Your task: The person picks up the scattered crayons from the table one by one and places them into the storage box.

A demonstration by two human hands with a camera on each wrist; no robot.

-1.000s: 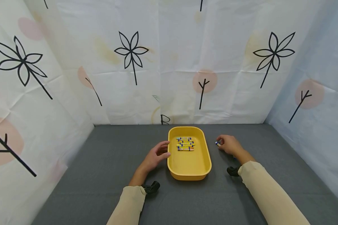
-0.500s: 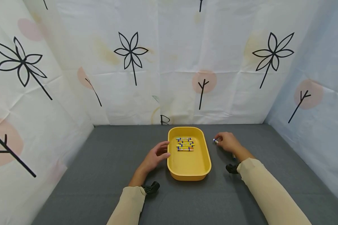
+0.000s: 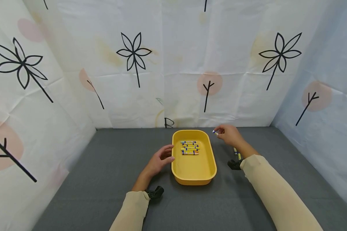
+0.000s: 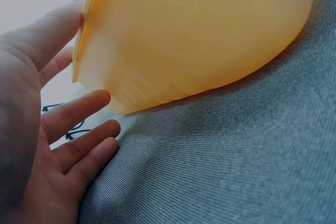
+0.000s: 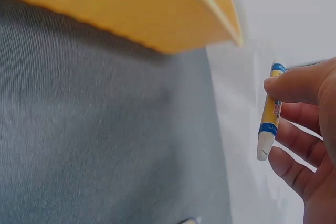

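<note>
In the head view my left hand (image 3: 157,162) is at the left side of a yellow tray (image 3: 195,175). Its fingers are extended and spread, with tips right at the rim, as the left wrist view of the tray wall (image 4: 199,35) also shows. My right hand (image 3: 230,134) is raised beyond the tray's right rim, pinching a white crayon (image 5: 270,111) in a yellow wrapper with blue bands between thumb and fingers. Inside the tray, several crayons (image 3: 190,153) lie side by side in a row toward the far end.
More crayons (image 3: 239,156) lie on the grey tabletop (image 3: 104,179) beneath my right forearm. White fabric walls (image 3: 179,57) with plant drawings enclose the table at the back and sides. Each wrist wears a black device (image 3: 155,192).
My right hand has lifted the white crayon and moved left and away from me, toward the tray's far right corner. Crayons under the forearm have come into sight. The left hand stays put.
</note>
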